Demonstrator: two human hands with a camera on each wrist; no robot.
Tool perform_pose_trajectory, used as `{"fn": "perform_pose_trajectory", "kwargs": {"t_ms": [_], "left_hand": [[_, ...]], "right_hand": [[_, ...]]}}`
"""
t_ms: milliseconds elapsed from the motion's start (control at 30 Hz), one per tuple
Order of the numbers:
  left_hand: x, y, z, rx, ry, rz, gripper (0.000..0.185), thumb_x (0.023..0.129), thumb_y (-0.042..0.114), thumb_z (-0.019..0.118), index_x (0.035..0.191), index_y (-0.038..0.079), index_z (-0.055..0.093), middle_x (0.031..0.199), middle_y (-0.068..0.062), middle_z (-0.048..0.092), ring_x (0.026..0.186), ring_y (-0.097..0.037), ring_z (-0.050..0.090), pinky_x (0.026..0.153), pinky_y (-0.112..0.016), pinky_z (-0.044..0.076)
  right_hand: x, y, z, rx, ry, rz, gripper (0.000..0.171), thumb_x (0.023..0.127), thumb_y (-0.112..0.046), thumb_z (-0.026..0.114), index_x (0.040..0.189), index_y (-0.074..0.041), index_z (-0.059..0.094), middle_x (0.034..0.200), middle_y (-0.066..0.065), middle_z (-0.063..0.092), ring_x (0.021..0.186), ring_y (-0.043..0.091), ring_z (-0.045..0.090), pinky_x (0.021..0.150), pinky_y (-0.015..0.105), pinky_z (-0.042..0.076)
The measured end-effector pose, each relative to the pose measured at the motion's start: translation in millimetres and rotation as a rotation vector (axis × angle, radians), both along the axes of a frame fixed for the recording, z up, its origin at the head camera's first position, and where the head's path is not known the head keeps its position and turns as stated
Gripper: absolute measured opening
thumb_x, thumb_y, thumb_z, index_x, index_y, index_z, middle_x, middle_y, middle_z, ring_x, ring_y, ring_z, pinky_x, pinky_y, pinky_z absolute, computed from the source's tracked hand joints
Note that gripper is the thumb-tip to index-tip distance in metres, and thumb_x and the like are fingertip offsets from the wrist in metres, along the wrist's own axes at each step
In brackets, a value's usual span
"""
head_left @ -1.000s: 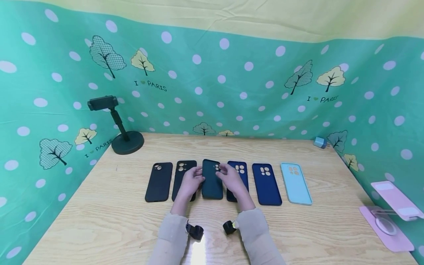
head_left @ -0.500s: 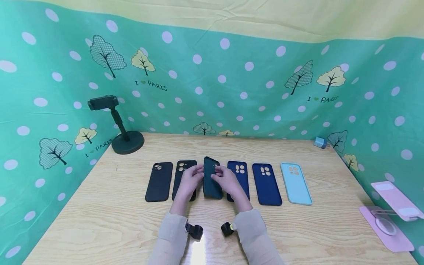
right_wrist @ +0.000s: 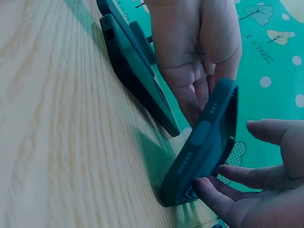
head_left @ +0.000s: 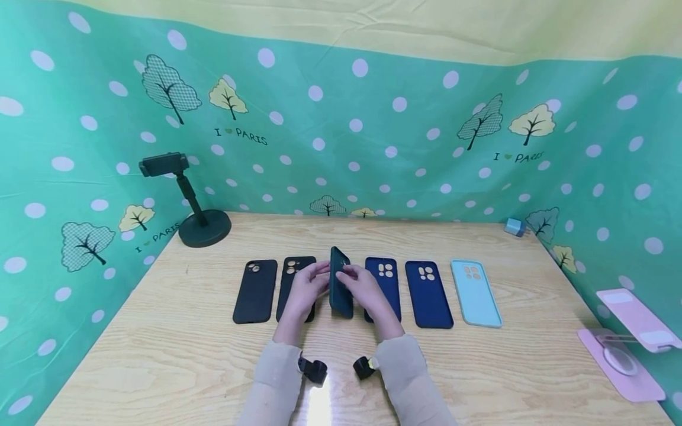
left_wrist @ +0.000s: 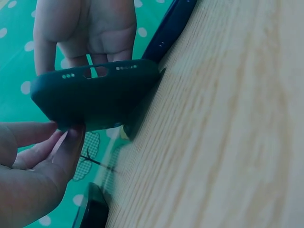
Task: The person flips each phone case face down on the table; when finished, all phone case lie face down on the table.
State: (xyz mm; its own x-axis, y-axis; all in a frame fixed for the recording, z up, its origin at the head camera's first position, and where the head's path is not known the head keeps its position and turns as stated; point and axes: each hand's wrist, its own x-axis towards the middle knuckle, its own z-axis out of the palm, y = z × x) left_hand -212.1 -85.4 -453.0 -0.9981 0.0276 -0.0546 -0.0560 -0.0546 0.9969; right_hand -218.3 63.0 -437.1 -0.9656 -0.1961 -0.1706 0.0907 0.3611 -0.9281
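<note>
I hold the dark green phone case (head_left: 340,283) tipped up on its long edge, that edge resting on the worktop (head_left: 160,355) in the middle of the row. My left hand (head_left: 305,291) pinches it from one side with thumb and fingertips (left_wrist: 66,142), and my right hand (head_left: 367,290) grips the other side, fingers (right_wrist: 223,173) curled against its inner face. The two hands are close together, both clamped on the case. To my left lie two black cases (head_left: 256,291), the nearer partly under my left hand. To my right lie two navy cases (head_left: 427,294) and a light blue case (head_left: 475,293), all flat. A phone stand (head_left: 199,228) sits at the far left corner.
</note>
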Motion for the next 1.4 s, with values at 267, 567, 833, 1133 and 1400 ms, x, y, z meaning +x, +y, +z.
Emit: {"fn": "perform_pose_trajectory", "kwargs": {"t_ms": [267, 567, 833, 1133, 1400], "left_hand": [[-0.9, 3.0, -0.9, 0.001, -0.007, -0.017, 0.042, 0.094, 0.000, 0.056, 0.134, -0.010, 0.050, 0.130, -0.030, 0.056, 0.108, -0.023, 0.065, 0.093, -0.034, 0.055], [0.2, 3.2, -2.6, -0.052, -0.027, -0.028, 0.044, 0.092, -0.001, 0.058, 0.133, -0.012, 0.048, 0.129, -0.032, 0.056, 0.118, -0.035, 0.060, 0.091, -0.031, 0.056], [-0.2, 5.6, -3.4, -0.073, -0.046, -0.038, 0.050, 0.089, -0.006, 0.059, 0.135, -0.016, 0.043, 0.132, -0.035, 0.052, 0.125, -0.043, 0.054, 0.103, -0.041, 0.049], [0.1, 6.2, -4.4, -0.119, -0.043, -0.057, 0.051, 0.088, -0.006, 0.060, 0.135, -0.017, 0.043, 0.136, -0.036, 0.049, 0.128, -0.044, 0.050, 0.105, -0.043, 0.047], [0.4, 5.4, -4.2, -0.174, -0.045, -0.062, 0.050, 0.089, -0.003, 0.061, 0.136, -0.014, 0.045, 0.139, -0.032, 0.048, 0.131, -0.042, 0.048, 0.109, -0.047, 0.043]], "right_hand": [[0.7, -4.5, 5.5, -0.126, -0.043, -0.005, 0.050, 0.101, -0.026, 0.051, 0.139, 0.006, 0.045, 0.138, 0.024, 0.052, 0.126, 0.034, 0.054, 0.103, 0.042, 0.049], [-0.6, -4.0, 1.7, -0.207, -0.053, -0.005, 0.041, 0.101, -0.019, 0.051, 0.135, 0.003, 0.051, 0.134, 0.022, 0.055, 0.123, 0.031, 0.057, 0.100, 0.039, 0.052], [-1.8, 2.8, 6.3, -0.228, -0.063, -0.005, 0.041, 0.101, -0.017, 0.048, 0.137, 0.003, 0.050, 0.132, 0.024, 0.057, 0.120, 0.035, 0.059, 0.096, 0.040, 0.054], [-5.1, 15.4, 6.7, -0.204, -0.061, -0.017, 0.042, 0.099, -0.011, 0.049, 0.139, 0.002, 0.047, 0.131, 0.023, 0.058, 0.115, 0.030, 0.062, 0.091, 0.039, 0.056], [-8.2, 28.1, 4.8, -0.058, -0.043, -0.054, 0.044, 0.097, -0.005, 0.053, 0.140, 0.002, 0.047, 0.131, 0.023, 0.057, 0.118, 0.034, 0.059, 0.088, 0.039, 0.057]]}}
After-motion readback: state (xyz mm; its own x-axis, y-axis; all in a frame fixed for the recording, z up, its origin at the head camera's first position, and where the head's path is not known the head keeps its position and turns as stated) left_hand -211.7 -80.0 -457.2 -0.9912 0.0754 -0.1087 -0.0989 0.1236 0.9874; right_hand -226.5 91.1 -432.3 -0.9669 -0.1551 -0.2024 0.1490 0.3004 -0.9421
